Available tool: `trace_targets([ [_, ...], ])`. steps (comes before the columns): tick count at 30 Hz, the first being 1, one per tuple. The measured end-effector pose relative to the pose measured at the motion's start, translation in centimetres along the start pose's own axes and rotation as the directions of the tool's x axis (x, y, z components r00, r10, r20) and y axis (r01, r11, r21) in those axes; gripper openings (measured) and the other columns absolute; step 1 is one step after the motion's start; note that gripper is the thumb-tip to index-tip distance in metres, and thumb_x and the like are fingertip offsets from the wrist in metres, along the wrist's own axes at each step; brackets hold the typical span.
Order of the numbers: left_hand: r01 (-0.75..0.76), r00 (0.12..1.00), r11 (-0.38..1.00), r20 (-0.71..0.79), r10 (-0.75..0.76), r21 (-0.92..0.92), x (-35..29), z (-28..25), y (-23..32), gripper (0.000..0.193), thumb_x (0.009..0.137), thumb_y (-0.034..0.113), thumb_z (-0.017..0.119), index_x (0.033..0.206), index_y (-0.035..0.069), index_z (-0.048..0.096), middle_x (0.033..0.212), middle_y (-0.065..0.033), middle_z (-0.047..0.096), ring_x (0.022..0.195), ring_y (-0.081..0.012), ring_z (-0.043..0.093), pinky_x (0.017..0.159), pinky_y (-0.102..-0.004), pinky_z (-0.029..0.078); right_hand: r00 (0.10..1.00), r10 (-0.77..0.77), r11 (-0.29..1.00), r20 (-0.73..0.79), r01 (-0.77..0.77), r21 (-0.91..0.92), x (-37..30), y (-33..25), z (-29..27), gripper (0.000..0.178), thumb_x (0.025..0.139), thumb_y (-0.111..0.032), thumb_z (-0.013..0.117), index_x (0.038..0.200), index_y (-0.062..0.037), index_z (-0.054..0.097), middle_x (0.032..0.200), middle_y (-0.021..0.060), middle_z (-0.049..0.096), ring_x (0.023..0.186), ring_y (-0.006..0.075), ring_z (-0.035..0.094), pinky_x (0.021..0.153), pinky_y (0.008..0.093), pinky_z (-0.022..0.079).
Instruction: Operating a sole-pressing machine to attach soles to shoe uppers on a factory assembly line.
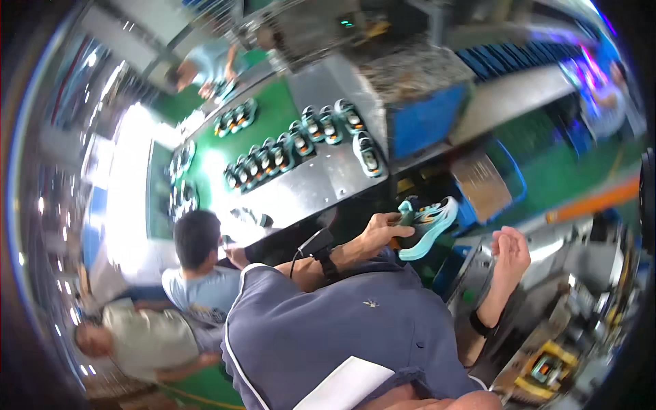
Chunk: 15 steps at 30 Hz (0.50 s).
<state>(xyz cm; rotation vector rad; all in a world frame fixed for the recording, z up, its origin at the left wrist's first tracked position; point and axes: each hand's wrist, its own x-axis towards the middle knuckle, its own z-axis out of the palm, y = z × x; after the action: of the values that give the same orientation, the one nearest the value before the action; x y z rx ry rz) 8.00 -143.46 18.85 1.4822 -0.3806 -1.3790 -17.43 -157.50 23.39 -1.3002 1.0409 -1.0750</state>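
Note:
My left hand (385, 234) is closed on a sneaker (437, 229), thumb and fingers gripping it at the collar. The shoe has a thick pale-mint sole and a dark upper with white and orange parts; it is held tilted in front of me. To the right of the shoe and apart from it, my right hand (511, 258) is raised with its fingers curled in and nothing showing in them. A dark band is on each wrist, and a small black device sits by the left one.
Rows of similar sneakers (263, 162) stand on a green and metal worktable (328, 179). A blue bin (509, 181) holds cardboard beyond the held shoe. Machinery with a yellow fixture (547, 369) is at lower right. A co-worker (198, 256) sits at left; other people are farther off.

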Motion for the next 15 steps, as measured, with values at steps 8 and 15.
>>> trace_targets([
  [8, -0.366, 0.83, 0.83, -0.552, 0.086, -0.421, 2.2, -14.9, -2.2, 0.045, 0.081, 0.004, 0.07, 0.118, -0.014, 0.053, 0.103, -0.0156, 0.065, 0.086, -0.0208, 0.066, 0.074, -0.0323, 0.055, 0.891, -0.273, 0.887, 0.363, 0.379, -0.263, 14.0, -8.8, 10.0, 0.017, 0.094, -0.008, 0.058, 0.109, -0.0016, 0.062, 0.093, 0.0057, 0.067, 0.073, 0.008, 0.058, 0.062, 0.0201, 0.045],
  [15, -0.429, 0.693, 0.859, -0.711, 0.116, -0.278, 5.8, -26.0, 0.4, 0.04, 0.076, 0.011, 0.075, 0.109, -0.008, 0.061, 0.089, -0.0121, 0.068, 0.072, -0.0196, 0.067, 0.059, -0.0294, 0.055, 0.789, -0.338, 0.761, 0.514, 0.55, -0.344, 22.5, -13.4, 24.3, 0.021, 0.095, -0.012, 0.059, 0.112, -0.0003, 0.063, 0.096, 0.0056, 0.067, 0.077, 0.0078, 0.059, 0.065, 0.0197, 0.045],
])
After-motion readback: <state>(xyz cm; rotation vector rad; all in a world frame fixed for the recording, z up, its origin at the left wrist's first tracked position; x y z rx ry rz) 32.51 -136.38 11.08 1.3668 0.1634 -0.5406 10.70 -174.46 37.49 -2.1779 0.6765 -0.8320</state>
